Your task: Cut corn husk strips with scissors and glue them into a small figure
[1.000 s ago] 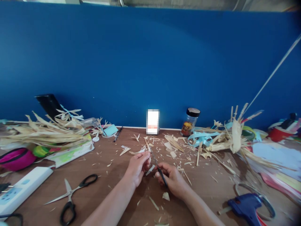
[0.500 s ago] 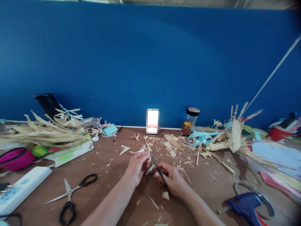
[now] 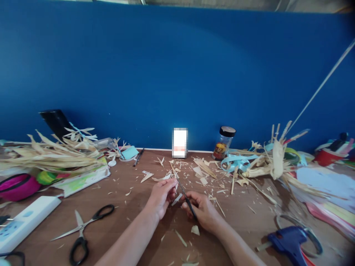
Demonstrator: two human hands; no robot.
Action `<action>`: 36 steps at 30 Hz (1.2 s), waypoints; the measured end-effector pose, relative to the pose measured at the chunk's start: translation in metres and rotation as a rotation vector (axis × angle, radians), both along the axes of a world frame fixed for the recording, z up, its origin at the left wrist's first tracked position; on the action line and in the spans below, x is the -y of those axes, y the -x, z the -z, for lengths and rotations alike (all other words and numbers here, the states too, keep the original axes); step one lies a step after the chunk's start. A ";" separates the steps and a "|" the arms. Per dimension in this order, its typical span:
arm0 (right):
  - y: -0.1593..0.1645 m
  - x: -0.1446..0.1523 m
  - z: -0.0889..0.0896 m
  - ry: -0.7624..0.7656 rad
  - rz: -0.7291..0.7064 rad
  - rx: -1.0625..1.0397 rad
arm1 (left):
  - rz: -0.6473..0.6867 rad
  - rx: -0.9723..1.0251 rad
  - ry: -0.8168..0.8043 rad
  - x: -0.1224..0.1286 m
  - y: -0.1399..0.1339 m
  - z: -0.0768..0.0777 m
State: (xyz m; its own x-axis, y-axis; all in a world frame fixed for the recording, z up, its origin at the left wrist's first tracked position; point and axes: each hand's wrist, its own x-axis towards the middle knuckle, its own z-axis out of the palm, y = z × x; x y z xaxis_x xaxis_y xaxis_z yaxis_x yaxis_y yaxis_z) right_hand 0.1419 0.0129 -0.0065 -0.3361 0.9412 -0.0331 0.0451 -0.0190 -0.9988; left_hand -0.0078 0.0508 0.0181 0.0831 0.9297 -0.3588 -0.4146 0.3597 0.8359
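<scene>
My left hand (image 3: 162,196) is closed in a pinch, with a small piece of pale dried husk (image 3: 176,187) at its fingertips. My right hand (image 3: 202,211) is wrapped round a slim dark-handled tool (image 3: 190,207). Its narrow blade slants up and left, to just beside the left fingertips; the exact kind of tool is unclear at this angle. Between the two hands shows a flat pale strip (image 3: 176,199). Cut husk scraps (image 3: 205,168) lie scattered beyond the fingers, and a husk chip (image 3: 195,230) rests below my right hand.
Black-handled scissors (image 3: 81,232) lie spread at left, near a white power strip (image 3: 30,218). A blue glue gun (image 3: 288,240) is at right. Husk bundles (image 3: 55,155), a lidded jar (image 3: 223,143) and a bright, blurred-out screen (image 3: 180,142) stand along the blue partition (image 3: 177,66).
Both hands keep almost the same pose and place. Only a very slight shift of the whole view shows.
</scene>
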 end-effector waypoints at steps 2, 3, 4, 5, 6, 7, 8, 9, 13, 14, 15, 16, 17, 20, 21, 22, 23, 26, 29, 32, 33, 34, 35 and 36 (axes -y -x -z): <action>0.000 0.000 -0.001 0.005 -0.002 -0.002 | 0.000 -0.003 0.003 0.000 0.000 -0.001; 0.000 0.000 0.000 0.004 -0.001 -0.003 | 0.000 -0.001 0.001 0.000 -0.001 -0.001; 0.001 0.000 0.000 0.001 0.002 -0.002 | 0.002 0.004 -0.001 0.000 -0.001 -0.002; 0.001 0.000 0.001 -0.005 0.005 0.000 | 0.003 0.011 -0.004 0.000 -0.001 -0.002; 0.001 -0.001 0.002 -0.012 0.006 0.004 | 0.003 0.018 -0.007 0.000 -0.001 -0.003; 0.000 -0.001 0.003 -0.018 0.007 0.010 | -0.001 0.023 -0.009 0.000 -0.001 -0.003; 0.000 -0.001 0.004 -0.023 0.005 0.019 | -0.010 0.025 -0.008 0.000 -0.001 -0.003; 0.000 -0.001 0.005 -0.026 0.003 0.027 | -0.021 0.026 -0.004 0.000 -0.001 -0.003; -0.001 -0.001 0.004 -0.020 -0.004 0.035 | -0.036 0.015 0.010 0.001 0.000 -0.004; -0.001 -0.001 0.003 -0.019 -0.005 0.038 | -0.027 0.012 0.009 0.001 0.000 -0.004; -0.001 -0.001 0.002 -0.018 -0.006 0.044 | -0.016 0.009 0.007 0.001 0.000 -0.004; -0.001 -0.001 0.002 -0.018 -0.006 0.049 | -0.005 0.007 0.004 0.001 0.000 -0.004; -0.001 -0.001 0.001 -0.019 -0.008 0.053 | 0.004 0.005 0.001 0.001 0.000 -0.004; -0.001 0.000 0.000 -0.011 -0.018 0.054 | 0.010 0.003 -0.004 0.001 -0.001 -0.003; 0.000 0.000 0.000 -0.006 -0.019 0.050 | 0.008 0.004 -0.004 0.000 -0.001 -0.003; 0.000 0.000 0.000 -0.002 -0.018 0.047 | 0.006 0.005 -0.004 0.000 -0.001 -0.003; 0.000 0.000 0.000 0.000 -0.016 0.044 | 0.005 0.005 -0.003 0.000 -0.001 -0.003; -0.001 0.000 0.001 -0.001 -0.010 0.036 | 0.006 0.003 0.000 0.000 -0.001 -0.003; -0.001 0.000 0.001 0.013 -0.012 0.031 | 0.008 0.008 -0.002 0.001 -0.001 -0.002; -0.001 0.000 0.002 0.018 -0.008 0.033 | 0.008 0.008 -0.003 0.001 0.000 -0.002; -0.001 0.000 0.002 0.014 -0.004 0.038 | 0.007 0.006 -0.001 0.001 0.000 -0.002; -0.001 0.000 0.002 0.008 0.001 0.044 | 0.005 0.005 0.001 0.001 0.000 -0.003; 0.000 0.000 0.001 0.004 0.006 0.051 | 0.005 0.003 0.004 0.001 0.000 -0.003; 0.000 0.000 0.001 0.000 0.010 0.056 | 0.005 0.002 0.007 0.001 0.000 -0.003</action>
State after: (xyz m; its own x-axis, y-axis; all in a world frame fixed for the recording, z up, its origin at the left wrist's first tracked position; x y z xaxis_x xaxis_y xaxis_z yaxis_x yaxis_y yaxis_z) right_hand 0.1423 0.0132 -0.0077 -0.3246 0.9444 -0.0520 0.1009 -0.0201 -0.9947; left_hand -0.0076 0.0496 0.0215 0.0883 0.9266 -0.3654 -0.4149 0.3677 0.8322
